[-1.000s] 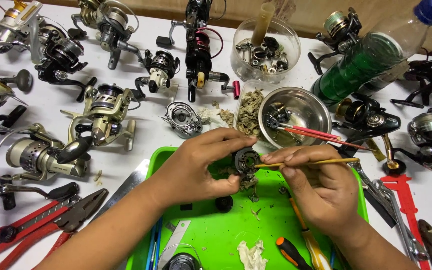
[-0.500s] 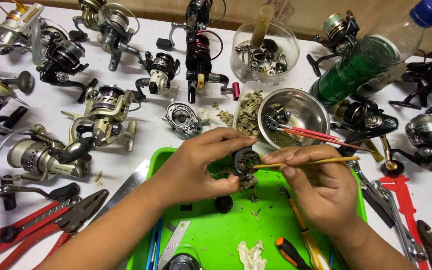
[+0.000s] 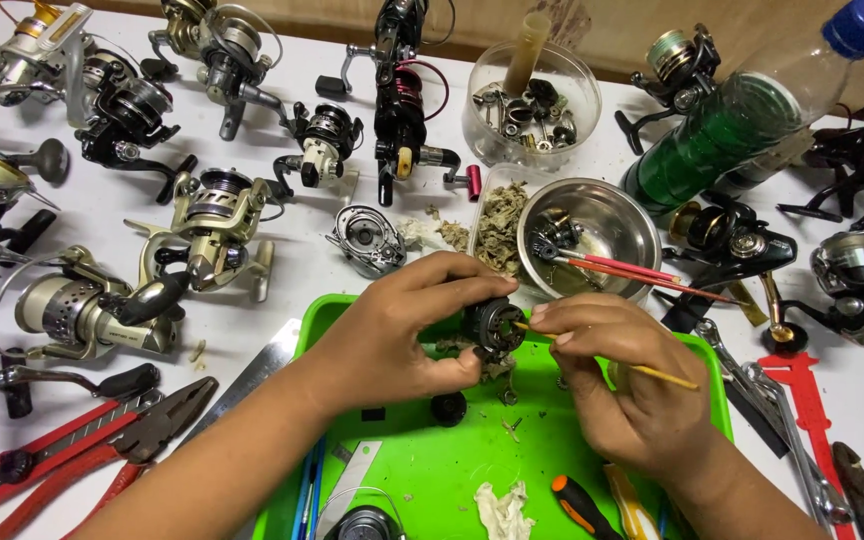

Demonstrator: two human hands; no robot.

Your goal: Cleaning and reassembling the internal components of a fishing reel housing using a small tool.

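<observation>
No signs, screens or labels showed. The only package-like containers were a clear plastic bottle (image 3: 752, 125) with green contents and a blue cap, lying tilted at the table's (image 3: 282, 270) upper right, and a round clear plastic tub (image 3: 535, 105) beside it.

I see a bright green tray (image 3: 432, 470) on a white table (image 3: 292, 270). The round part (image 3: 493, 324) I hold is black, the thin stick (image 3: 642, 372) yellow. The bowl (image 3: 607, 215) is shiny silver with red sticks (image 3: 632, 270) across it. The bottle (image 3: 742, 125) is dark green with a blue cap (image 3: 860, 25). The pliers (image 3: 72, 450) have red handles, and the screwdriver (image 3: 580, 505) is orange and black.
</observation>
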